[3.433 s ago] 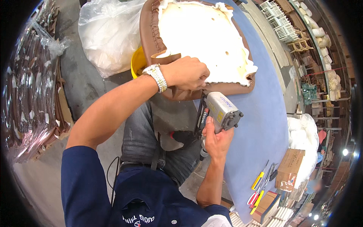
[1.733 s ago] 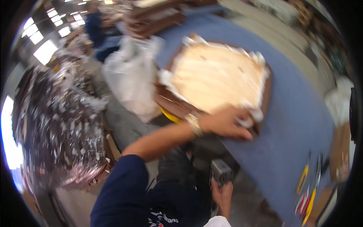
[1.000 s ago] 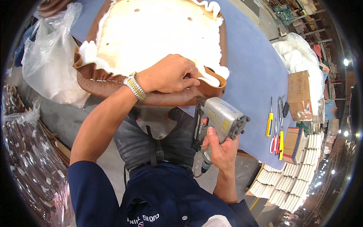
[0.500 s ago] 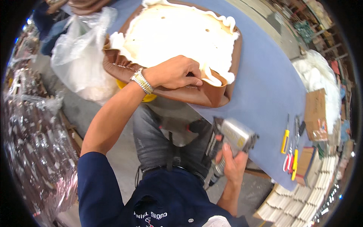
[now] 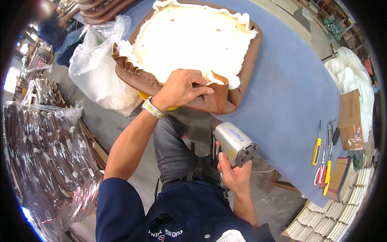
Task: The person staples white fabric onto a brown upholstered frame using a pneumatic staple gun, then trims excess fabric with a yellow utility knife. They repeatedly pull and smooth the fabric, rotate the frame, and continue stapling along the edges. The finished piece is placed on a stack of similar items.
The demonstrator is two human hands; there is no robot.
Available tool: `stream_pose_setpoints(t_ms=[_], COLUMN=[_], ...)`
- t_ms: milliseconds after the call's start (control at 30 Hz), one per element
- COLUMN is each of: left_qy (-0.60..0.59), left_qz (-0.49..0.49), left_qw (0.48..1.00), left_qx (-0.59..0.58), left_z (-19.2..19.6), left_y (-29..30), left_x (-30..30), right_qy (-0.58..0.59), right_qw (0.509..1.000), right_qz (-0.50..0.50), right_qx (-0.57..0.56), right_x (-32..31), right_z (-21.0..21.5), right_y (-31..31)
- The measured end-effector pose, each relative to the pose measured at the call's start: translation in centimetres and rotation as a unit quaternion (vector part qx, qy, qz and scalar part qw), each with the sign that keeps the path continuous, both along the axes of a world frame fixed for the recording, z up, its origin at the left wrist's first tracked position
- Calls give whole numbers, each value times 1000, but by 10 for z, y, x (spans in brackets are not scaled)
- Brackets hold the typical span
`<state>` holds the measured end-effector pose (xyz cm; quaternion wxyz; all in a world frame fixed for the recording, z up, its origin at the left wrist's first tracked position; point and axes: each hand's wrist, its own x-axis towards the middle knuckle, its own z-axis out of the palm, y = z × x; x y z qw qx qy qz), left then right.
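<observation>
A brown leather seat cushion (image 5: pixel 246 74) lies upside down on the table's edge, its pale board (image 5: pixel 189 42) facing up and white padding (image 5: pixel 244 18) showing round the rim. My left hand (image 5: pixel 180 88), with a metal watch at the wrist, is closed on the loose leather flap at the near side, close to the near right corner. Gathered leather with a row of staples runs along the near left edge. My right hand (image 5: pixel 237 175) grips a silver staple gun (image 5: pixel 234 142) just below that corner, its nose pointing toward the cushion without touching it.
On the blue table (image 5: pixel 288 105) at right lie a yellow screwdriver (image 5: pixel 317 151), red-handled scissors (image 5: pixel 319 174) and a yellow-handled tool (image 5: pixel 327 173). A cardboard box (image 5: pixel 350 119) stands beyond. A plastic bag (image 5: pixel 96 68) and wrapped brown stacks (image 5: pixel 48 153) are at left. Another person (image 5: pixel 60 34) is at far left.
The staple gun has come up and turned, its nose nearer the cushion's corner. My left hand keeps its grip on the leather flap. The whole view has shifted a little.
</observation>
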<state>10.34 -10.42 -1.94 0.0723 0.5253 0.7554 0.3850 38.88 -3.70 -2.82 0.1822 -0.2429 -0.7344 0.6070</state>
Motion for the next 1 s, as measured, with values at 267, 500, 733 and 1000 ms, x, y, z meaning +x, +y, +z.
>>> stream_pose_setpoints(t_ms=[267,500,733,1000], left_qy=[1,-33,-53,-44], left_qz=[-27,-61,-64,-103], left_qw=[999,997,996,994], left_qx=[-17,-21,-27,-9], left_z=[0,-5,-4,13], left_y=[10,17,15,11], left_x=[-13,-16,-32,-27], right_qy=[45,-79,-51,14], right_qw=[999,995,982,998], right_qz=[-1,-35,-28,-61], right_qx=[-22,45,178,-20], right_x=[-35,-63,-80,4], right_z=[20,22,-1,0], right_y=[-1,-9,-2,-9])
